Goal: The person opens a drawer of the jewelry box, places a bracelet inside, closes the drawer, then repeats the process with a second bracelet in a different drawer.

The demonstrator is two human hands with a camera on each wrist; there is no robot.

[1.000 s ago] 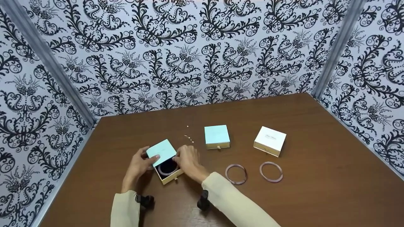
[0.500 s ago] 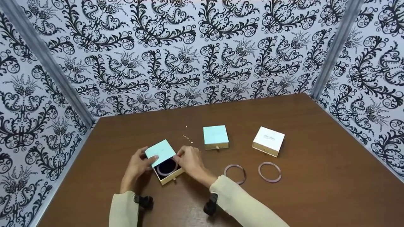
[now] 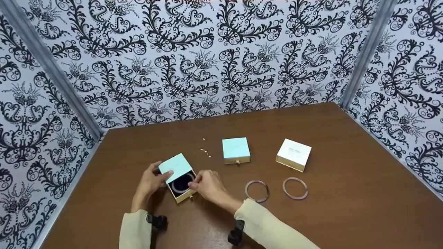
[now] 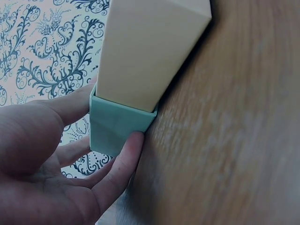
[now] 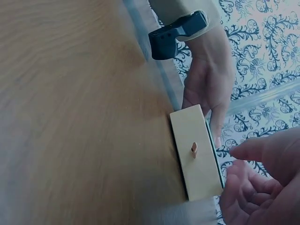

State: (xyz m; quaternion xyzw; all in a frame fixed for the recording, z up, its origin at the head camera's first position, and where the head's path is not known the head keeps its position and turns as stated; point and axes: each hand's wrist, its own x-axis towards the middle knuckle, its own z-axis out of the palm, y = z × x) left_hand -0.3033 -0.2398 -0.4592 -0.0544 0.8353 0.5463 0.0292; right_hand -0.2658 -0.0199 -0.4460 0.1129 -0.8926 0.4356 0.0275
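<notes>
My left hand (image 3: 152, 179) grips the mint sleeve (image 3: 175, 167) of a small jewelry box, its thumb on top; the left wrist view shows fingers along the sleeve's side (image 4: 117, 124). The gold-sided drawer (image 3: 183, 198) is pulled partway out toward me. A pale purple bangle (image 3: 174, 190) lies on the dark lining inside, its far part near the sleeve edge. My right hand (image 3: 209, 186) has bent fingers at the bangle's right side; whether they pinch or press it is hidden. In the right wrist view the drawer front carries a small pull tab (image 5: 194, 150).
Two more bangles, a left one (image 3: 246, 192) and a right one (image 3: 295, 198), lie flat on the brown table (image 3: 328, 214). Behind them stand a shut mint box (image 3: 236, 148) and a white box (image 3: 294, 152). Small pale bits (image 3: 205, 152) lie behind the working box.
My right fingertips have moved from the bangle's upper right, by the sleeve edge, down along its right side toward me. My left hand and the box have stayed in place.
</notes>
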